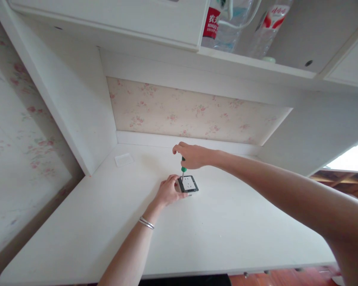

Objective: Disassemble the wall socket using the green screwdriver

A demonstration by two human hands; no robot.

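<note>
A wall socket (188,184), white-faced in a dark frame, is seen lying flat on a white desk (226,230), around its middle and toward the back edge. It is steadied at its left edge by the left hand (168,191), whose fingers are curled narrowly against the frame. A thin silver bracelet (146,222) is worn on that wrist.

A screwdriver (183,167) with a green handle is held upright over the socket's back left corner, with its tip set down on the frame. The handle is gripped from above by the right hand (192,155). The fingers are closed tightly around its top, so only the lower part of the handle and the short shaft are shown. The right forearm is stretched in from the right side of the picture.

A small white square plate (124,159) is laid flat at the back left of the desk, well apart from both hands. Behind the desk, a panel of pale floral wallpaper (190,113) is framed by white boards. On the shelf (256,63) above, clear plastic bottles (211,22) with red labels are stood close together, just beside a closed white cupboard door (122,16).
</note>
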